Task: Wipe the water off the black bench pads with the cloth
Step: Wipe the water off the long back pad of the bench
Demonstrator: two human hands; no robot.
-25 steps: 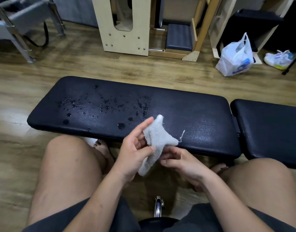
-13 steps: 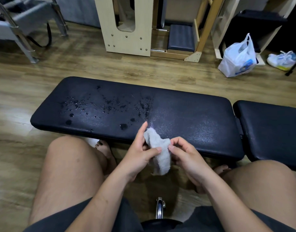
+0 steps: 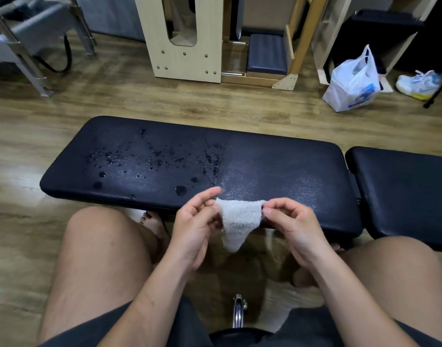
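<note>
Two-handed: left hand (image 3: 195,227), right hand (image 3: 293,227) pinch cloth (image 3: 240,220) by pad (image 3: 277,166) edge.

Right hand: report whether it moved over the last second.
Yes. The right hand, pinching the cloth, has risen and shifted right, now overlapping the near edge of the long bench pad.

White plastic bag (image 3: 352,83), sneaker (image 3: 418,85), wooden frame (image 3: 180,38) on plank floor (image 3: 165,101)

A small exercise studio or home gym is suggested. Black bench pads (image 3: 265,166) of a workout bench are set on a wood-look floor (image 3: 165,101). A pale wooden apparatus (image 3: 180,58) with a dark cushion (image 3: 266,56) is placed behind. A grey metal-framed machine (image 3: 27,46) is seen at far left, and a sports shoe (image 3: 417,83) is left near a plastic bag (image 3: 352,81).
</note>
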